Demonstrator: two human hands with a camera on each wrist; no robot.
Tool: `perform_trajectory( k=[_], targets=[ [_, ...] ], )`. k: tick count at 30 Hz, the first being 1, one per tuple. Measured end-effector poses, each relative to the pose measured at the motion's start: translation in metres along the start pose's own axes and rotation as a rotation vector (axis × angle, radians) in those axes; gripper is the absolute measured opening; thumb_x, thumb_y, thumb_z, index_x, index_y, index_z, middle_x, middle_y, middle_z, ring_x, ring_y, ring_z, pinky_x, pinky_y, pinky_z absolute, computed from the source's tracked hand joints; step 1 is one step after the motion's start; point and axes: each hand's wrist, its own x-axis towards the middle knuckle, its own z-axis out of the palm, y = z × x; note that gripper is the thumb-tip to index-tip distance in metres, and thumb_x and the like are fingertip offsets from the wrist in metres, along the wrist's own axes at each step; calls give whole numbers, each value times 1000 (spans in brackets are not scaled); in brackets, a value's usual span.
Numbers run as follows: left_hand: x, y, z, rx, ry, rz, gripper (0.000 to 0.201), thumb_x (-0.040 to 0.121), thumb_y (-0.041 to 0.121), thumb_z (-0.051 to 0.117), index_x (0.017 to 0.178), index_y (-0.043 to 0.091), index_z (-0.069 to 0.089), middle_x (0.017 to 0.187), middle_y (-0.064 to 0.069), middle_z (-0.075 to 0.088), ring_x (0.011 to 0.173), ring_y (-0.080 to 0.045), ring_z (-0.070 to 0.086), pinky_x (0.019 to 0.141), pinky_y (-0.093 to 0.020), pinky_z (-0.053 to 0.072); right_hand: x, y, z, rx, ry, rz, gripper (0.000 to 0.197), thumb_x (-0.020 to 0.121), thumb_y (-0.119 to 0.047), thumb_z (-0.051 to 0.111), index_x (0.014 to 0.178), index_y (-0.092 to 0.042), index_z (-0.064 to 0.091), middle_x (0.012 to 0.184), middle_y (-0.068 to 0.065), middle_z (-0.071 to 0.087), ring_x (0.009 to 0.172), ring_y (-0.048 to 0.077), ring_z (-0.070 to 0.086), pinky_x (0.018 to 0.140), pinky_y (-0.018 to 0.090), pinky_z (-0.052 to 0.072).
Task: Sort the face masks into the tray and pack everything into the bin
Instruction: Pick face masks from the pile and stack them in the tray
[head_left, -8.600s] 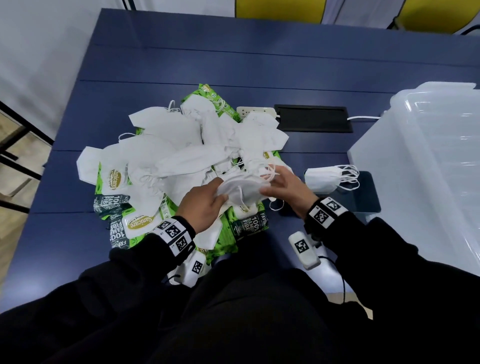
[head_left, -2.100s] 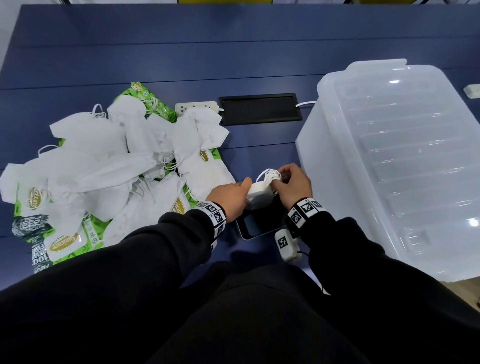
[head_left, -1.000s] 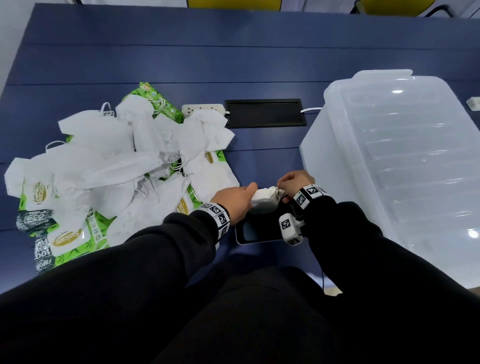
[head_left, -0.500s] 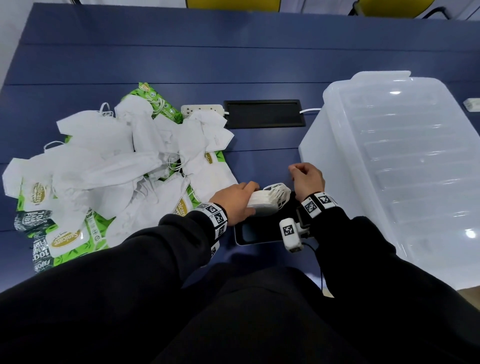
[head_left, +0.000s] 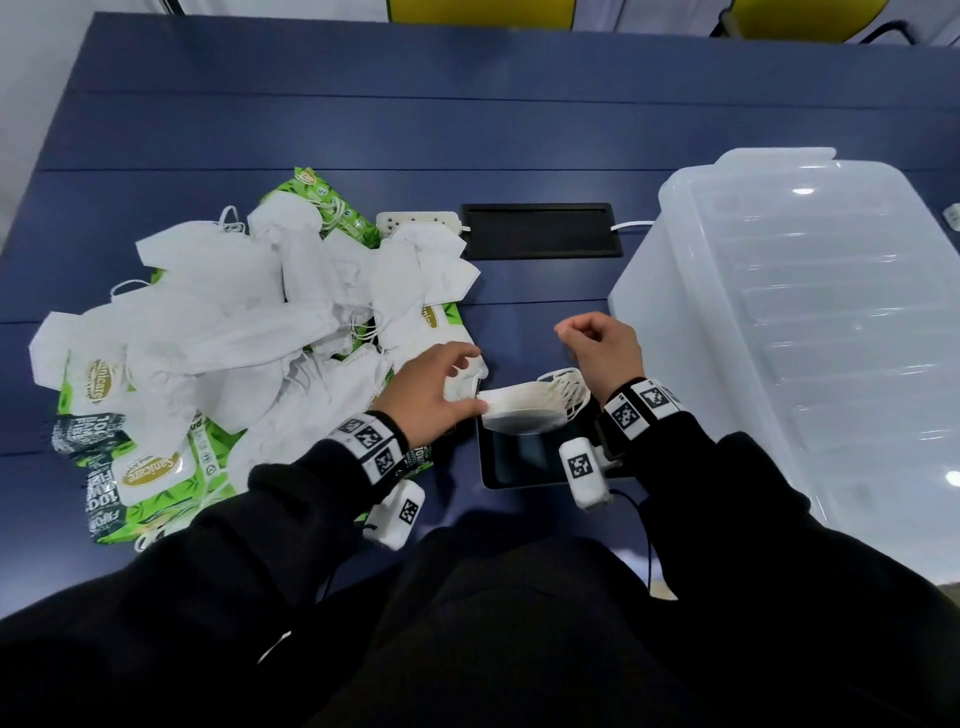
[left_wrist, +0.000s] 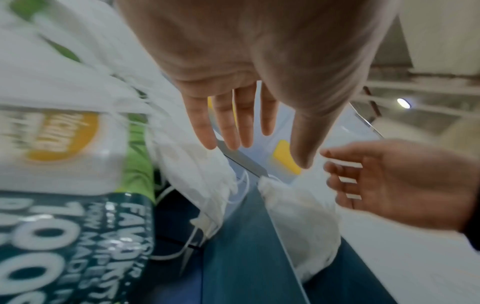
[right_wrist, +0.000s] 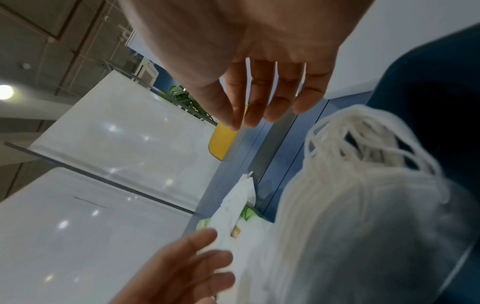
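Bench (head_left: 467, 119), dark blue and planked, fills the head view. A clear plastic bin (head_left: 810, 322) stands at three o'clock, its pale wall just beside the person's right sleeve. A loose heap of white face masks (head_left: 249, 322) sprawls at nine o'clock across green wipe packets (head_left: 140, 467), one packet's dark label blurred large in the left wrist view. A black cable hatch (head_left: 540, 230) sits at twelve o'clock with a white power strip (head_left: 418, 221) touching its left end. A small dark tray (head_left: 524, 457) lies at centre, toward six o'clock, carrying a neat stack of folded masks (head_left: 519, 413) with ear loops bunched at its right end. The left hand (head_left: 431, 392) hovers at the stack's left end, fingers straight and spread in the left wrist view, gripping nothing; whether the fingertips touch the stack cannot be told. The right hand (head_left: 600, 348) is raised just above the loops, fingers loosely bent and apart from them, holding nothing. Marker-printed bands wrap both wrists.
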Motion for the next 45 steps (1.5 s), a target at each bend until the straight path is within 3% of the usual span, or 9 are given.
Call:
perform_trajectory(
  k=[5, 10, 16, 18, 21, 26, 33, 38, 45],
  targets=[
    [-32, -28, -39, -171, 216, -176, 22, 87, 17, 76, 105, 29, 71, 96, 9, 74, 90, -3, 68, 76, -23, 55, -3, -13, 17, 56, -48, -52, 7, 83, -22, 74, 76, -25, 73, 70, -13, 69, 68, 5, 61, 76, 30, 52],
    [-67, -55, -70, -165, 319, -269, 17, 89, 14, 72, 96, 29, 74, 91, 12, 75, 85, 2, 66, 77, -4, 43, -15, -30, 37, -247, -305, -151, 12, 84, -23, 78, 90, -30, 71, 90, -13, 73, 89, 7, 68, 93, 31, 54],
    [-103, -82, -90, -210, 415, -355, 14, 89, 15, 74, 95, 27, 75, 91, 8, 76, 90, -10, 70, 80, -19, 48, -16, -35, 62, -801, -560, -212, 40, 99, -41, 53, 136, -26, 57, 143, -1, 55, 130, 23, 52, 110, 44, 40],
    [-111, -92, -93, -228, 430, -392, 12, 89, 17, 74, 95, 27, 75, 91, 7, 76, 91, -13, 71, 85, -27, 52, -15, -31, 70, -914, -590, -211, 36, 101, -41, 45, 131, -27, 58, 140, -1, 56, 129, 26, 52, 112, 51, 35],
    [-119, -101, -94, -243, 431, -424, 12, 89, 17, 74, 96, 27, 76, 90, 5, 76, 91, -16, 71, 88, -36, 55, -16, -24, 76, -1015, -564, -247, 21, 99, -42, 39, 97, -31, 56, 114, -4, 58, 114, 28, 56, 110, 56, 30],
    [-126, -107, -96, -100, 453, -422, 10, 90, 16, 72, 96, 23, 75, 95, 4, 75, 90, -14, 68, 78, -24, 45, -17, -25, 83, -904, -476, -337, 26, 102, -38, 44, 112, -27, 65, 115, -2, 62, 110, 24, 57, 103, 46, 38],
    [-119, -124, -101, 78, 229, -416, 44, 85, 20, 77, 127, 22, 64, 117, -2, 66, 100, -20, 63, 92, -36, 51, -39, -55, 131, -556, -471, -344, 13, 92, -23, 62, 101, -26, 71, 96, -6, 69, 91, 14, 63, 87, 35, 55],
    [-117, -127, -105, 251, 2, -311, 67, 83, 29, 80, 144, 17, 53, 133, -7, 54, 114, -26, 59, 95, -35, 49, -56, -57, 173, -634, -584, -423, 34, 92, -22, 67, 126, -20, 64, 124, 2, 62, 112, 19, 58, 90, 22, 38],
    [-119, -130, -108, 412, -191, -109, 57, 89, 47, 71, 141, 29, 58, 137, -3, 54, 123, -27, 53, 99, -42, 46, -66, -75, 212, -520, -505, -507, 38, 92, -24, 66, 130, -21, 61, 133, 6, 56, 120, 25, 54, 104, 36, 43]
  ],
)
